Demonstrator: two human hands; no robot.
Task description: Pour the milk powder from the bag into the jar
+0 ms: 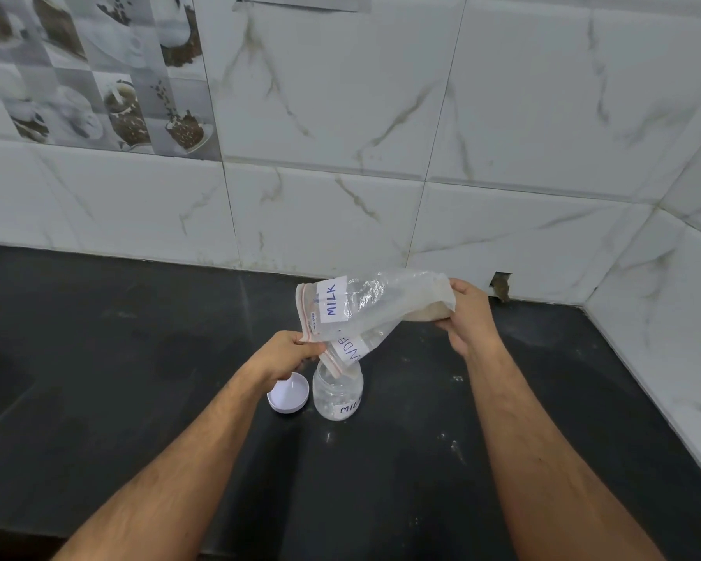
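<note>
Clear zip bag w/ a white "MILK" label is held up over the jar, tipped so its zip mouth points down-left. One corner of the mouth dips into the jar's open neck. Pale milk powder sits bunched at the bag's raised closed end, up and to the right of the jar.

Left hand: fingers pinched narrow on the bag's mouth edge, just up-left of the jar neck. Right hand: fingers curled round the bag's powder-filled end, thumb on top, holding it higher than the mouth.

Jar is small, clear plastic, upright on the black countertop, w/ a handwritten label partly readable ("MIL"). A little white stuff shows at its bottom; can't tell how much. White lid lies just left of the jar, open side up, on the counter, partly under the left wrist.

Few white specks on the counter right of the jar. Marble-look wall tiles behind the jar; coffee-print tiles far up-left of it.
</note>
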